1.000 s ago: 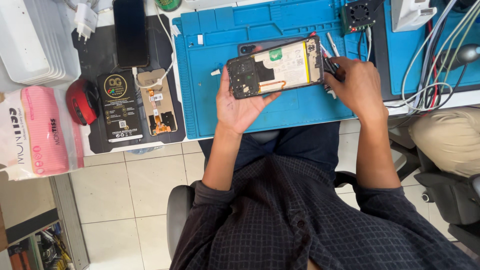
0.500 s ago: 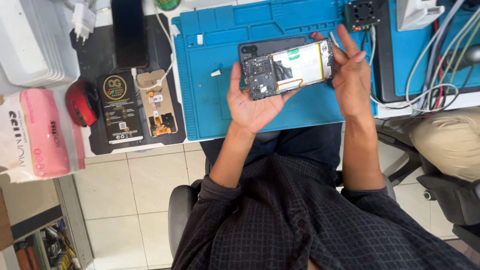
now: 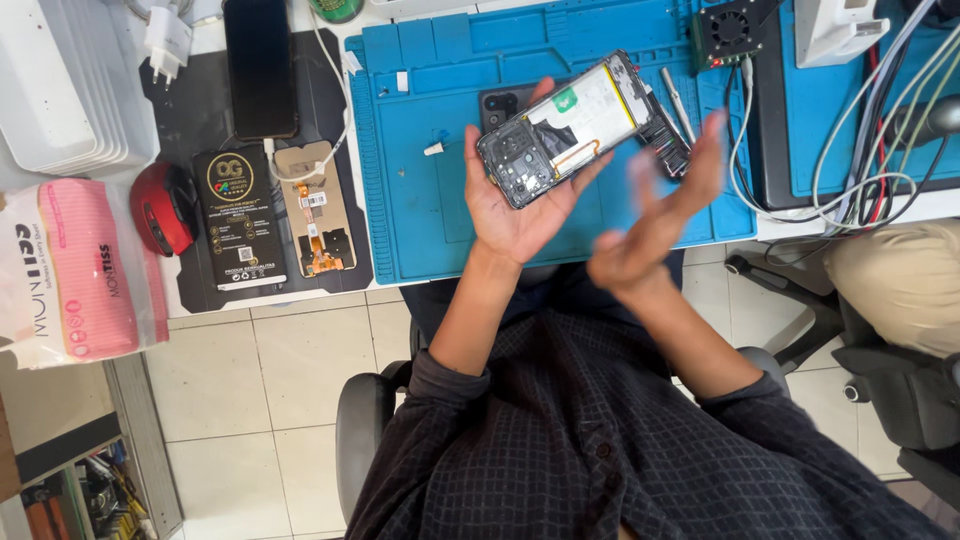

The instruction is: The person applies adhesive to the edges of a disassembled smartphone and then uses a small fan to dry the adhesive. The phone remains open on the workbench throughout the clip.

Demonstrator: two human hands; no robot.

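My left hand point(image 3: 510, 205) holds an opened phone point(image 3: 565, 130), back cover off, with its battery and circuit board showing, tilted above the blue work mat point(image 3: 420, 210). My right hand point(image 3: 655, 220) is blurred, fingers spread, empty, just right of and below the phone and not touching it. Under the phone, a dark phone back cover point(image 3: 500, 103) lies on the mat. A metal tool point(image 3: 678, 92) lies on the mat just right of the phone.
Left of the mat lie a black phone point(image 3: 260, 65), a black box point(image 3: 238, 215), a screen part with flex cable point(image 3: 315, 208), a red mouse point(image 3: 165, 208) and a pink tissue pack point(image 3: 75, 270). White cables point(image 3: 850, 180) and a small fan point(image 3: 728, 28) sit right.
My right hand has let go of the phone's right end and dropped back toward me, open. My left hand has tilted the phone and keeps holding it.
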